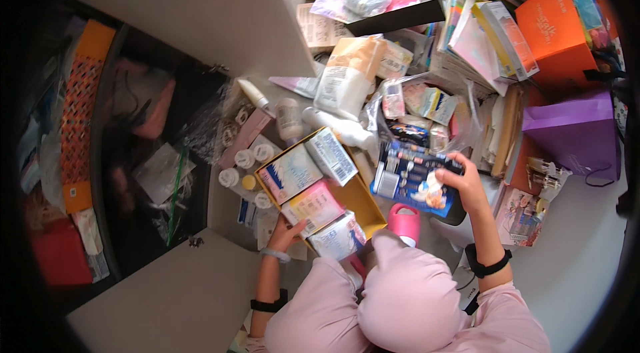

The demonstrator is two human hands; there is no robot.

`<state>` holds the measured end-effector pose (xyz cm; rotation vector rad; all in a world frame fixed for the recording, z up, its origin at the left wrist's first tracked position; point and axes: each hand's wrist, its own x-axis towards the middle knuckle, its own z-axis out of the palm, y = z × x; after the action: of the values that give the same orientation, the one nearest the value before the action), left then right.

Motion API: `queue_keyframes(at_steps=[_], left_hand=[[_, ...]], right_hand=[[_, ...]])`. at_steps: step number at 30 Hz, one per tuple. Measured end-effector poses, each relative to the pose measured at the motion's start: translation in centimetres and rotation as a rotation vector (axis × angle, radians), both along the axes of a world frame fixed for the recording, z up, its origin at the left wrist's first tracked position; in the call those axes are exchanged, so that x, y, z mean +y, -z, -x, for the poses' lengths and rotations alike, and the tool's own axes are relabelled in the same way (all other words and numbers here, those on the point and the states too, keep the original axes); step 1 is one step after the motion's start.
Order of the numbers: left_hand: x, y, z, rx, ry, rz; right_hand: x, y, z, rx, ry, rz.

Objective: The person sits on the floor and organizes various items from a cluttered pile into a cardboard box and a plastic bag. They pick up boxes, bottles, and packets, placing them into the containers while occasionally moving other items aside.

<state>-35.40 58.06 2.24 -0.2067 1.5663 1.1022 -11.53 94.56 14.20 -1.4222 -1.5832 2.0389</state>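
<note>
At far left, an open dark cabinet (153,173) holds bags. Beside it, small round jars (245,159) lie on the floor. The left hand (288,233) rests, fingers loosely spread, against the near edge of a yellow box (368,210) packed with cartons. The right hand (463,183) grips a dark blue packet (410,183), raised just right of that box. A purple bag (573,133) stands at far right.

Pale floor (573,266), bright even light. Open dark cabinet (147,153) at left w/ light-coloured doors (193,13) swung out. Books (493,26), orange box (557,30) & purple bag (577,133) piled at right.
</note>
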Motion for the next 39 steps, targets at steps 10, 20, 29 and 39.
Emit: queue_keyframes(at_steps=[10, 20, 29, 39], left_hand=[[0.4, -0.2, -0.2, 0.013, 0.008, -0.002], [0.4, -0.1, 0.1, -0.001, 0.038, 0.03], [0.3, 0.2, 0.1, -0.012, -0.005, -0.01], [0.7, -0.4, 0.0, -0.003, 0.051, 0.073]], right_hand=[[-10.2, 6.8, 0.5, 0.134, -0.364, -0.938], [-11.5, 7.6, 0.4, 0.124, -0.466, -1.012], [-11.3, 8.0, -1.6, -0.006, -1.002, -0.729], [-12.4, 11.3, 0.7, -0.106, -1.054, -0.753]])
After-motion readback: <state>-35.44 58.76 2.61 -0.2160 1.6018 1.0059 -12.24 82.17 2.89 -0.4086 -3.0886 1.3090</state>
